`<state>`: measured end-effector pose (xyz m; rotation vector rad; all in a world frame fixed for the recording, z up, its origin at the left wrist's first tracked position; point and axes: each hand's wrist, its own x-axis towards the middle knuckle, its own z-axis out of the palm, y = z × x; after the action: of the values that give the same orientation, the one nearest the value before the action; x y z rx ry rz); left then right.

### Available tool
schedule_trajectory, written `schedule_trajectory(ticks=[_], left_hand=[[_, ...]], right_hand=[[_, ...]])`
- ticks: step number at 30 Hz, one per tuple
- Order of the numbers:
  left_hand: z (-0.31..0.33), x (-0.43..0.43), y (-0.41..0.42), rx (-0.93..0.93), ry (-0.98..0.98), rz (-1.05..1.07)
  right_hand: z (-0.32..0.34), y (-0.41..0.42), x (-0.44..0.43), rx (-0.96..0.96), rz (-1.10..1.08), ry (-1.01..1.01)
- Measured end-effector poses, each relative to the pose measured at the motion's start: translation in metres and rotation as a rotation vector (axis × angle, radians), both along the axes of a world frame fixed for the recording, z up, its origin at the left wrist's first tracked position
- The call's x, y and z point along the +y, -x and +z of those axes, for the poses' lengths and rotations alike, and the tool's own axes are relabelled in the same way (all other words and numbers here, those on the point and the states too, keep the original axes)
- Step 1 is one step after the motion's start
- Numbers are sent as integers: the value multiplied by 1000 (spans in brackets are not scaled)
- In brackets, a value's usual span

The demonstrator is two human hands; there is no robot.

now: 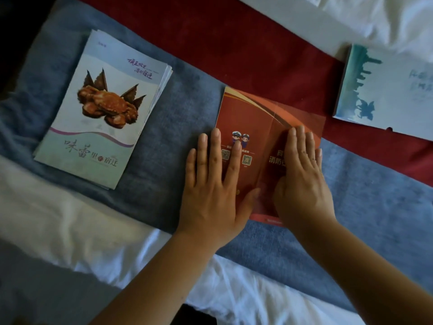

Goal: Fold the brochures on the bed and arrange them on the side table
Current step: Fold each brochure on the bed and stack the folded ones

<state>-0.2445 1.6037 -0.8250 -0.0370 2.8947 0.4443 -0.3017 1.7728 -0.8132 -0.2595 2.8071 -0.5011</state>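
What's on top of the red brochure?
Two flat hands lie on the red brochure: the left hand on its left panel, the right hand on its right. The right hand hides part of the white lettering.

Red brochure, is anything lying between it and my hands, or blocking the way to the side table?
Nothing visible lies between them: the left hand and right hand both rest flat on the red brochure. The side table is out of view, so that path cannot be judged.
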Motion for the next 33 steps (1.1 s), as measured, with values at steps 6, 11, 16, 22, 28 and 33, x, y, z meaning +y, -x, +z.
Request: schedule_trajectory(ticks=[6, 11, 16, 22, 28, 33], left_hand=[[2, 24, 5, -14, -34, 26], [8, 25, 10, 20, -158, 103], [19, 14, 13, -44, -202, 121], [30, 0, 15, -30, -297, 145], [35, -6, 13, -32, -319, 142], [36, 0, 17, -34, -365, 174]], right_hand=[[3, -5, 22, -56, -82, 47], [-12, -6, 18, -68, -28, 77], [-11, 0, 0, -107, 60, 185], [-1, 6, -23, -144, 99, 323], [5, 9, -31, -141, 14, 262], [5, 10, -12, -82, -6, 257]])
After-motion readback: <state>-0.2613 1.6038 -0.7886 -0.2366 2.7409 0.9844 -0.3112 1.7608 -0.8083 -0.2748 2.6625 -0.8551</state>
